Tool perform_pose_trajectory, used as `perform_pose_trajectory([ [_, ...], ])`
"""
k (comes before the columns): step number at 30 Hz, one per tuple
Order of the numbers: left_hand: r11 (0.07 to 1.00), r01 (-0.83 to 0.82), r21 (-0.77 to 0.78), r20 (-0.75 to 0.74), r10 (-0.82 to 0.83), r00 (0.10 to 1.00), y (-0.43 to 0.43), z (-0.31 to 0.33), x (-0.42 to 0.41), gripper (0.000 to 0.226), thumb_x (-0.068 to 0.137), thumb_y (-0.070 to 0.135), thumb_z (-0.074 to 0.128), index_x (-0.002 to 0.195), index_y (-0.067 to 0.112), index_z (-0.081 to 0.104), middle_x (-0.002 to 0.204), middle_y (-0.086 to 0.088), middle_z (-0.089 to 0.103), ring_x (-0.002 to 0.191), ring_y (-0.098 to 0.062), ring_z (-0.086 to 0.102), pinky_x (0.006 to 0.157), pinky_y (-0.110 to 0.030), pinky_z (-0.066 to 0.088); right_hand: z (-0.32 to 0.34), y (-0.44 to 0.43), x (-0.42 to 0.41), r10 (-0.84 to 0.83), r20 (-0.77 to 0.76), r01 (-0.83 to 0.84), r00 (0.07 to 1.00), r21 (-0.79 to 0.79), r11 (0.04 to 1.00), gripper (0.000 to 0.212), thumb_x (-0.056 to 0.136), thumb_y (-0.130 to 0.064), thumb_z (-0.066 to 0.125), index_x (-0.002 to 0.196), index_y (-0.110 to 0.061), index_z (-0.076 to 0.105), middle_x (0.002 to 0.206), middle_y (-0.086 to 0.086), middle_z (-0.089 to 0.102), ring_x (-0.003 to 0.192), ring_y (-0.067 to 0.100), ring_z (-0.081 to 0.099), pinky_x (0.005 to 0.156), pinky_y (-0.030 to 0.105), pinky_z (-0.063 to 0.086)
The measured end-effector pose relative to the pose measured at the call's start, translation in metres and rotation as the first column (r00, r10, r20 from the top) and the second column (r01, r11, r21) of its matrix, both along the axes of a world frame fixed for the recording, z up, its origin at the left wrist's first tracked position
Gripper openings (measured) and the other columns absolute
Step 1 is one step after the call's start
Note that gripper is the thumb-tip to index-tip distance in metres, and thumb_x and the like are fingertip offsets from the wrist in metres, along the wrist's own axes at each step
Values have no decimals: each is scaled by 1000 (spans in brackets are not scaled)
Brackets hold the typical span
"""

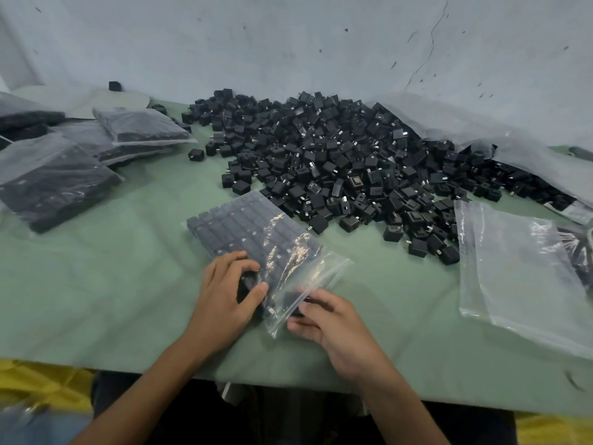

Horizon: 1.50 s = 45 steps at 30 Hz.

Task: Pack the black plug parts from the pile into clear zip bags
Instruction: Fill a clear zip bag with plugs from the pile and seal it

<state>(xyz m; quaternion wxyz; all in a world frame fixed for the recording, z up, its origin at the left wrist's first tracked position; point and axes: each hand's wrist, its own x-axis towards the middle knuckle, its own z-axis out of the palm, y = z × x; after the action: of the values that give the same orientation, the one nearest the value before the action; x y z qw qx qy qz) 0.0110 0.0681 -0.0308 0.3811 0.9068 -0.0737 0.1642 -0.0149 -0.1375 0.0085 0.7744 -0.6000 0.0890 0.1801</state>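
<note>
A large pile of black plug parts [337,155] covers the middle and right of the green table [96,300]. In front of it lies a clear zip bag [256,232] filled with neat rows of black parts, its open mouth toward me. My left hand [224,303] grips a black plug part [248,279] at the bag's near left corner. My right hand [324,319] pinches the bag's loose mouth edge, with a black part under its fingertips.
Several filled bags [54,178] are stacked at the left. Empty clear zip bags [519,271] lie at the right, and a big plastic sack [481,130] spills parts at the back right. The table's front edge runs just below my wrists.
</note>
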Motion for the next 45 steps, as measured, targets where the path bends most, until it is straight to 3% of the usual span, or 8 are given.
perform_pose_trajectory([
  [4, 1000, 15, 24, 11, -15, 1000, 0, 1, -1, 44, 90, 57, 48, 118, 25, 61, 136, 10, 47, 136, -11, 33, 114, -28, 24, -2, 14, 8, -60, 44, 63, 997, -66, 996, 18, 93, 1, 62, 103, -11, 70, 74, 4, 70, 54, 13, 62, 51, 22, 53],
  [9, 999, 9, 50, 10, -9, 1000, -1, 1, -2, 46, 91, 57, 46, 120, 24, 60, 137, 8, 47, 137, -12, 32, 114, -28, 22, -9, 13, 12, -32, 165, 67, 986, -211, 975, 30, 87, 5, 63, 106, -18, 66, 102, 4, 71, 51, 18, 62, 45, 25, 48],
  [15, 999, -8, 47, 18, 7, 1000, -1, -1, 0, 45, 89, 57, 48, 121, 27, 59, 136, 13, 45, 133, -5, 30, 114, -29, 23, -10, 23, 10, 38, 262, 92, 964, -467, 880, 26, 81, -10, 68, 84, -36, 72, 71, -5, 71, 51, 7, 63, 42, 24, 48],
  [24, 995, -98, 19, 4, 98, 995, -5, -3, 3, 47, 86, 66, 52, 121, 34, 55, 132, 18, 47, 129, -8, 35, 112, -29, 27, -12, 15, 7, 92, 274, 27, 957, -403, 915, 18, 80, -25, 72, 93, -37, 70, 83, -5, 73, 50, 10, 58, 40, 25, 44],
  [30, 988, -136, 73, 5, 136, 991, -10, -3, 4, 53, 82, 70, 53, 122, 34, 54, 129, 21, 43, 129, -8, 34, 109, -23, 22, -10, -19, 15, 192, 281, -11, 940, -540, 842, 34, 86, -3, 52, 80, -29, 72, 78, -11, 71, 52, 7, 63, 44, 25, 48],
  [34, 986, -144, 82, 5, 144, 990, -10, -4, 5, 54, 83, 70, 53, 122, 34, 54, 130, 21, 43, 129, -9, 35, 110, -27, 25, 2, -64, 46, 40, 436, 300, 899, -681, 668, 29, 86, -6, 57, 73, -28, 71, 73, -15, 70, 69, 4, 64, 66, 22, 49],
  [39, 987, -146, 75, 8, 145, 989, -10, -4, 5, 53, 82, 70, 54, 121, 34, 55, 131, 18, 46, 129, -11, 38, 111, -30, 29, 4, -125, 109, 123, 547, 503, 828, -822, 268, 34, 89, 0, 57, 118, -16, 66, 120, 8, 61, 103, 30, 55, 88, 36, 42],
  [45, 988, -139, 66, 5, 139, 990, -10, -1, 4, 53, 82, 69, 54, 121, 34, 55, 130, 19, 46, 128, -11, 38, 111, -32, 31, -1, -147, 165, 330, 237, 301, 914, -941, -156, 46, 98, -15, 53, 143, -23, 48, 144, 5, 51, 132, 33, 39, 109, 39, 29],
])
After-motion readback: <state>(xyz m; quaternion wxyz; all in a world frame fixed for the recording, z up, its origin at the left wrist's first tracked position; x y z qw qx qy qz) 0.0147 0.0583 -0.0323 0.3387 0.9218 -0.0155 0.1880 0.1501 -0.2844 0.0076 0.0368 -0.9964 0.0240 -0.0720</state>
